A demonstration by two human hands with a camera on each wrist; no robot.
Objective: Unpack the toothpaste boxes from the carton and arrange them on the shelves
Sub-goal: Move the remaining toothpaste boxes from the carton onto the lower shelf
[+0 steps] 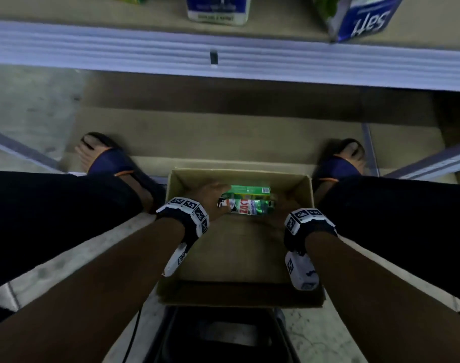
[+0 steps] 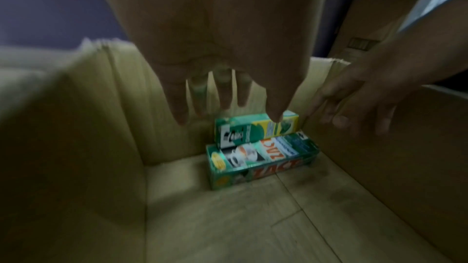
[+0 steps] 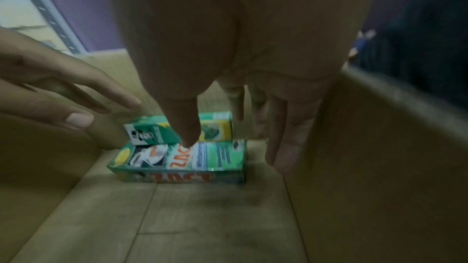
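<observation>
An open brown carton stands on the floor between my feet. Two green toothpaste boxes lie at its far end: a larger one flat on the bottom, and a smaller green-and-yellow one leaning behind it against the far wall. My left hand reaches down at the boxes' left end, fingers spread and straight, holding nothing. My right hand reaches in at their right end, fingers straight, holding nothing.
A white-edged shelf runs across in front of me, with blue-and-white packs on it. A lower cardboard-lined shelf sits beyond the carton. My sandalled feet flank the carton. A dark stool is below me.
</observation>
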